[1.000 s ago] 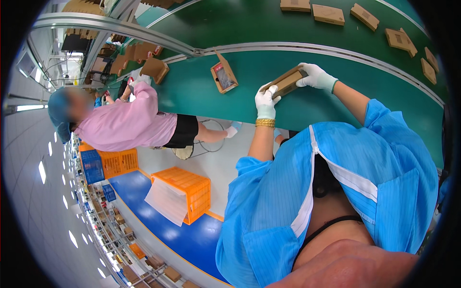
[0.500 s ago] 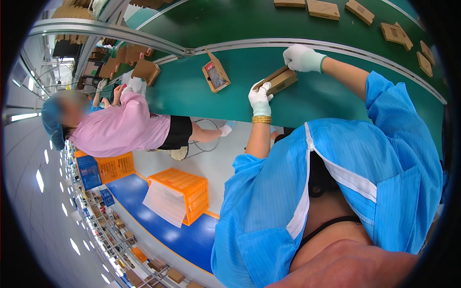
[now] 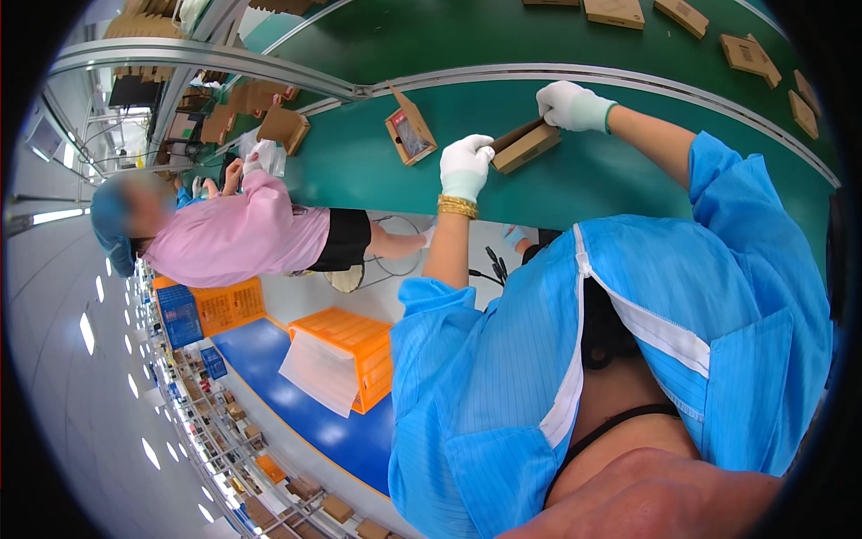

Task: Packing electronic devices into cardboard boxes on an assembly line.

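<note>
A small brown cardboard box [image 3: 528, 151] with its lid partly raised rests on the green work surface between my hands. My left hand [image 3: 466, 168], white-gloved with a gold bracelet at the wrist, pinches the box's left end. At the upper right corner, my right hand [image 3: 575, 106], gloved too, has its fingers closed on the lid's edge. What lies inside this box is hidden. To its left stands a second cardboard box [image 3: 411, 135], lid up, with a grey item and something red in it.
Beyond a metal rail [image 3: 503, 74], several closed cardboard boxes [image 3: 614, 11] lie on a dark green belt. On the left a co-worker in a pink top [image 3: 238, 225] works at the same bench. An orange crate [image 3: 346, 346] stands on the floor behind.
My left hand has shifted left and turned, its grip moving from the box's front side to its left end. My right hand keeps its hold. The view has tilted slightly.
</note>
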Action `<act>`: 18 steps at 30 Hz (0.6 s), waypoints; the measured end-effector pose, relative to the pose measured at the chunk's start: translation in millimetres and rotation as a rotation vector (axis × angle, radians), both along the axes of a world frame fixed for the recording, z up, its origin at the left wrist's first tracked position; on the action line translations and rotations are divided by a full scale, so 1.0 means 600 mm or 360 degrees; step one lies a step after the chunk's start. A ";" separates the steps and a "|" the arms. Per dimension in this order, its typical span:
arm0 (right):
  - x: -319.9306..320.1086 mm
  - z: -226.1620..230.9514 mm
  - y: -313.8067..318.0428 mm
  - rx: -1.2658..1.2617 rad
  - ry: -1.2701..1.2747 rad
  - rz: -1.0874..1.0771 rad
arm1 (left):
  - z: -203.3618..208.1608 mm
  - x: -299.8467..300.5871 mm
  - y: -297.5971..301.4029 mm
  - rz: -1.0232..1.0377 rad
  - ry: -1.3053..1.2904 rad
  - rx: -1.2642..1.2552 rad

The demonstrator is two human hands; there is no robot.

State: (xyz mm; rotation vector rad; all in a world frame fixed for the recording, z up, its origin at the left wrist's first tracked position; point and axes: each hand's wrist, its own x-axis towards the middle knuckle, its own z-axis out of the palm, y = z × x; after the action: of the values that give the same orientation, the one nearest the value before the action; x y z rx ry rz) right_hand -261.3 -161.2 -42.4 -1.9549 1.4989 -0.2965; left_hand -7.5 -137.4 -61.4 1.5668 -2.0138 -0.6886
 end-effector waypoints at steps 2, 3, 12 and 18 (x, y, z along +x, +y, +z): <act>0.000 0.010 -0.009 0.0237 0.0046 0.0049 | 0.009 -0.001 -0.010 0.0056 0.0005 0.0467; 0.001 0.007 -0.009 0.0236 0.0043 0.0048 | 0.006 0.000 -0.008 0.0055 0.0001 0.0466; -0.023 -0.051 0.064 -0.0513 -0.0274 0.0146 | -0.031 -0.023 0.072 -0.0055 -0.0308 -0.0546; -0.024 -0.035 0.028 -0.0635 0.0034 0.0420 | -0.020 -0.010 0.020 -0.0292 -0.0387 -0.0365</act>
State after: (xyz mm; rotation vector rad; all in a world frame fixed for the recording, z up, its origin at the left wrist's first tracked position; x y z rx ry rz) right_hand -275.4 -144.4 -63.4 -2.4463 1.2427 -0.4879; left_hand -13.5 -125.3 -73.5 1.3984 -2.3429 -0.3274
